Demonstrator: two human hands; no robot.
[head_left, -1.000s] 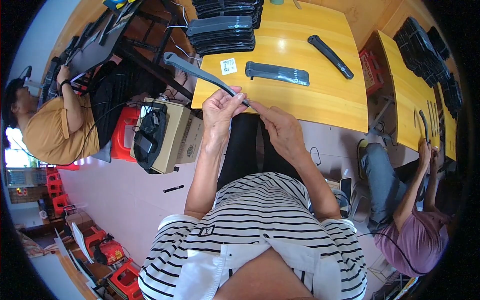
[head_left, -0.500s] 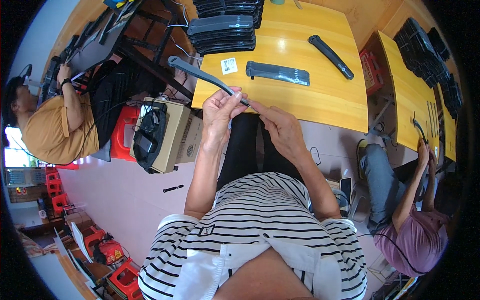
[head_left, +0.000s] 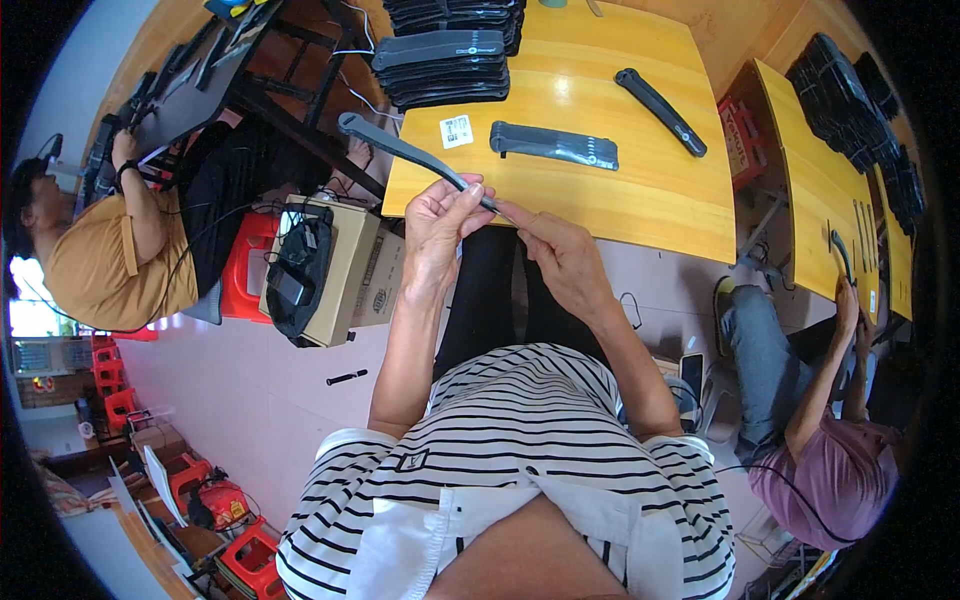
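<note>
My left hand (head_left: 436, 228) is closed round a long, narrow dark grey strip (head_left: 405, 152) with a rounded far end, which slants up and left above the table's front edge. At the strip's near end, the fingers of my right hand (head_left: 566, 260) are pinched together. Something thin and small shows at those fingertips; I cannot make out what it is. Beyond my hands, a flat dark pouch with a clear part (head_left: 556, 146) lies on the yellow table (head_left: 560, 200). A similar long dark piece (head_left: 660, 110) rests at an angle farther right.
A stack of dark flat pieces (head_left: 440, 80) stands at the table's back left, with a white label (head_left: 456, 131) before it. Left of my legs is a cardboard box (head_left: 360, 275) with a black bag (head_left: 300, 270). Other people (head_left: 140, 240) sit working on both sides.
My right fingertips have shifted very slightly away from my left hand. The strip stays in my left hand. The person at the right has raised a curved dark strip a little.
</note>
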